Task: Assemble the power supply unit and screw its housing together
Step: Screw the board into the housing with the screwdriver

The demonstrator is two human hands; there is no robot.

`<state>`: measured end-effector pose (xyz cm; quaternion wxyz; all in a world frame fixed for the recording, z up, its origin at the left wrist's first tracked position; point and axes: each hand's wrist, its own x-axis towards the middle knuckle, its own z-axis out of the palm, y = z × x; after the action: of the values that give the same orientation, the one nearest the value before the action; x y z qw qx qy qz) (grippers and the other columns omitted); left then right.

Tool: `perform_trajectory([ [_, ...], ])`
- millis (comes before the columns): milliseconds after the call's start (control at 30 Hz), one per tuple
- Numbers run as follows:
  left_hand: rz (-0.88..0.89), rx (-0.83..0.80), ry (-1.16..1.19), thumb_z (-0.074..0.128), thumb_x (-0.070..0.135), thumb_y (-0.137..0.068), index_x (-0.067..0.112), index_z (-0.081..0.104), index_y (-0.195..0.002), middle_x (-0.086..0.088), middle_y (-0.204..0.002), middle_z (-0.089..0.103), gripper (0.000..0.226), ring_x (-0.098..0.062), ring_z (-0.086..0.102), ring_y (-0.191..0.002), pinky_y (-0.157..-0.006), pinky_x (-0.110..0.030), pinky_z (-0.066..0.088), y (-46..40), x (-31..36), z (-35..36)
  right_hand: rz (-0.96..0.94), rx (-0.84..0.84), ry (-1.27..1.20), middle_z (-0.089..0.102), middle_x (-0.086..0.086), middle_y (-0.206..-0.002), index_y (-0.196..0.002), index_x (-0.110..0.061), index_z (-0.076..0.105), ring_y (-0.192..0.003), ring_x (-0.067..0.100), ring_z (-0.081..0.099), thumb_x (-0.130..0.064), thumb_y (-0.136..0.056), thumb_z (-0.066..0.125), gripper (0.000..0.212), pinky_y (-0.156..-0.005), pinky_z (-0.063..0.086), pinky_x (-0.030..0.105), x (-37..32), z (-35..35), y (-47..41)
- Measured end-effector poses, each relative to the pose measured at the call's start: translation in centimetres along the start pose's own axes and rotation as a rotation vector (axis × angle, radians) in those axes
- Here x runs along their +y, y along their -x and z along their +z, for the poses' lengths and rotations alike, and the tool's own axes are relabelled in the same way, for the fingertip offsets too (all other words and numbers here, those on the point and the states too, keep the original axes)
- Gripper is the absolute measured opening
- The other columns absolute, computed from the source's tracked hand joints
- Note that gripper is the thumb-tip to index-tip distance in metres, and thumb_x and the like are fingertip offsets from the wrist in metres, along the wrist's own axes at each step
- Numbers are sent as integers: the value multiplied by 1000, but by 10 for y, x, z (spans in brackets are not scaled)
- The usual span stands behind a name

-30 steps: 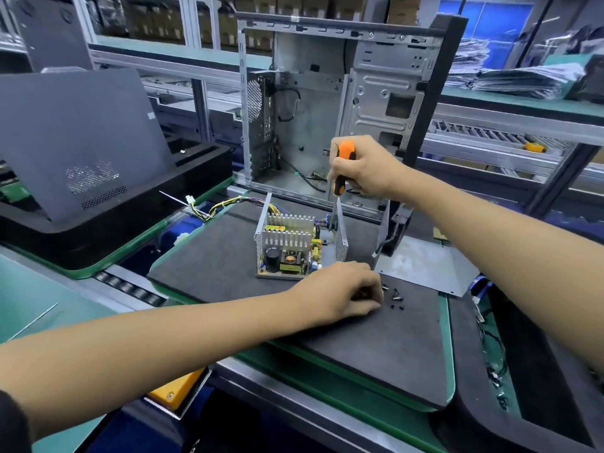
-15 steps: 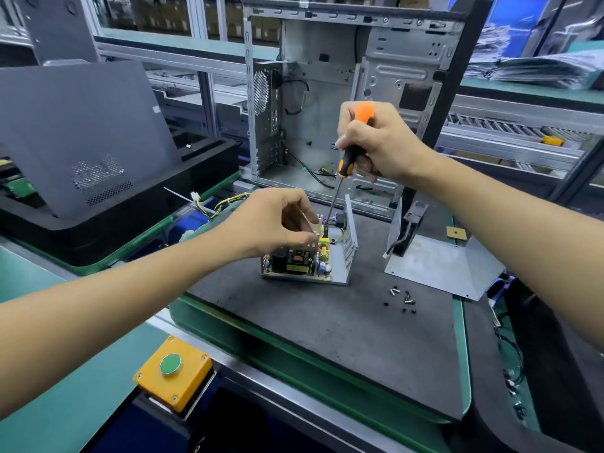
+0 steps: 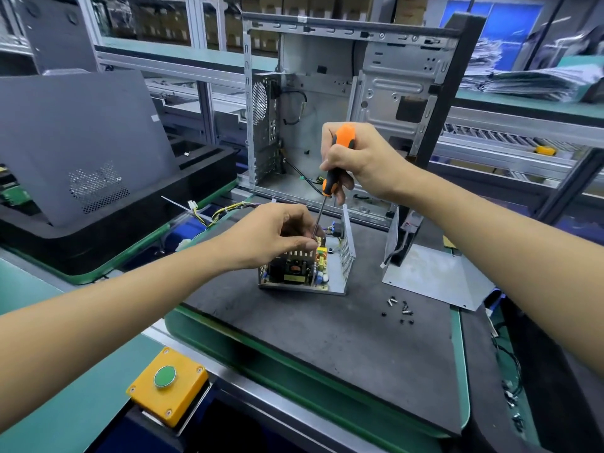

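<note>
A: Power supply unit (image 3: pixel 305 271): where does it sit?

B: On the dark grey work mat (image 3: pixel 327 338), near the mat's far edge. The open metal housing shows the circuit board inside, and its perforated side wall (image 3: pixel 347 253) stands upright on the right.

A: State of the right hand (image 3: pixel 356 158)?

B: The fingers are curled round the handle of the orange-and-black screwdriver (image 3: pixel 333 171). The shaft runs down and to the left into the open housing.

A: And the left hand (image 3: pixel 274 237)?

B: It hovers over the unit's top. Thumb and fingertips are drawn together beside the lower end of the shaft (whether they pinch a screw or the shaft itself cannot be told, as the tip is hidden behind them).

A: Loose parts?

B: A cluster of small screws (image 3: pixel 399 308) lies on the mat, right of the unit and apart from it. The bent metal cover plate (image 3: pixel 434 276) rests beyond the screws, with one flap upright. A yellow and black wire bundle (image 3: pixel 225 211) trails from the unit towards the left.

A: Surroundings?

B: An open computer case (image 3: pixel 327 103) stands behind the mat. A yellow button box (image 3: pixel 168 389) with a green push-button sits at the bench's near edge.
</note>
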<state>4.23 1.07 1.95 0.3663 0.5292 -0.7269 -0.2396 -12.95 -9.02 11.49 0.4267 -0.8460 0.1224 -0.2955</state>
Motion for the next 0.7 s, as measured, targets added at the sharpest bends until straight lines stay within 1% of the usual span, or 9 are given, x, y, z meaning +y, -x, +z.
perform_trajectory([
  [67,0,-5,-10,78,13,-91,23,62,-85,-14,-103,76,21,-36,71,-99,-92,-54,54,0,1,-1,-1,-5,-3,47,21,-58,-73,-6,48,-39,44,42,-1,-82,58,13,-38,42,23,-2,0,0],
  [133,2,-15,-31,77,10,-92,26,61,-85,-11,-103,76,23,-31,72,-100,-95,-52,54,1,2,-1,0,-12,-6,47,20,-58,-74,-5,49,-40,50,40,0,-82,57,12,-38,42,23,-3,0,0],
  [167,2,-18,-41,77,9,-92,27,62,-85,-10,-103,77,24,-29,72,-100,-96,-50,54,1,2,0,2,-12,-7,48,19,-57,-74,-5,48,-39,48,39,0,-82,57,13,-38,42,23,-4,1,1],
  [267,-1,-8,-44,77,10,-92,27,63,-86,-9,-102,77,23,-27,72,-100,-96,-46,54,1,1,1,0,7,-9,49,11,-53,-71,-7,48,-38,32,43,-1,-81,58,15,-39,44,26,-5,3,1],
  [400,-1,-4,-35,74,5,-93,25,64,-90,-9,-103,77,23,-22,72,-97,-92,-34,56,1,2,2,16,21,15,51,10,-54,-70,-9,48,-38,31,50,5,-85,58,22,-39,40,29,-4,2,2],
  [433,-4,-10,-34,73,3,-93,24,65,-92,-8,-100,76,22,-17,72,-95,-90,-29,56,2,2,3,20,24,24,53,10,-54,-70,-9,48,-37,30,51,8,-87,57,25,-38,39,30,-3,2,2],
  [500,-6,-21,-38,73,1,-93,22,65,-94,-2,-94,75,22,-6,68,-86,-84,-19,51,3,3,4,17,38,29,54,11,-52,-69,-10,49,-36,29,50,11,-87,56,29,-37,39,25,-3,3,3],
  [567,-9,-22,-24,72,-1,-93,24,63,-91,7,-94,74,26,2,67,-84,-81,-11,48,3,5,4,14,56,17,53,11,-51,-68,-9,48,-36,29,47,12,-87,56,29,-36,39,22,-3,5,4],
  [700,1,-1,-6,70,-2,-94,27,57,-84,0,-107,77,33,-5,72,-98,-86,-11,50,3,3,4,11,70,-15,54,12,-52,-69,-9,47,-38,30,45,9,-87,55,26,-38,43,26,-4,3,5],
])
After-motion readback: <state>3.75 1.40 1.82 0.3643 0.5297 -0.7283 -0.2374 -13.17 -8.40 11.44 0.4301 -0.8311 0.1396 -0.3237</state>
